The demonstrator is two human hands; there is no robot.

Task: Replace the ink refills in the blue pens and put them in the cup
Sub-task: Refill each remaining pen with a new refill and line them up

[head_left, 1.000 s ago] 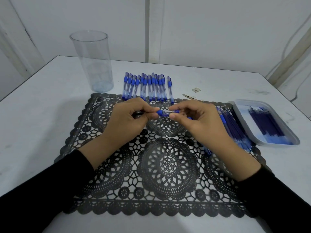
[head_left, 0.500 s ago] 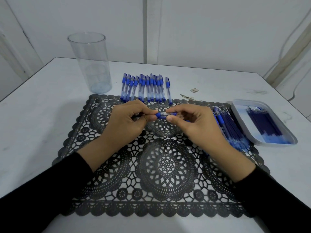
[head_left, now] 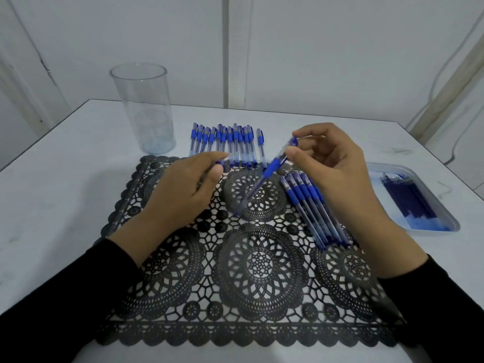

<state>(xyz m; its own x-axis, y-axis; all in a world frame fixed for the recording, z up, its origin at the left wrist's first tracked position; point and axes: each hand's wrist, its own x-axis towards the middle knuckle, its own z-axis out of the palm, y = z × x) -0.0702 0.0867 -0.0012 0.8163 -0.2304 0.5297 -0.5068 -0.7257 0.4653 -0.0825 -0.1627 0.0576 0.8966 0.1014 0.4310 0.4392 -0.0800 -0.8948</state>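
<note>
Right hand (head_left: 337, 163) pinches a blue pen (head_left: 272, 169), tilted above the black lace mat (head_left: 248, 271). Left hand (head_left: 183, 187) curls narrow; contents unclear. Clear cup (head_left: 144, 108) stands beyond the mat. No readable writing.

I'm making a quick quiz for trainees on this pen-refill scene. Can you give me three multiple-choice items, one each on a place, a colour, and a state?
1. Where is the clear cup?
A. far left, off the mat
B. on the tray
C. mat centre

2. What colour is the lace mat?
A. white
B. black
C. blue

3. What does the right hand hold?
A. nothing
B. the cup
C. a blue pen

Answers: 1 A, it stands on the white table beyond the mat's corner. 2 B, dark lace throughout. 3 C, fingers pinch the tilted pen.
</note>
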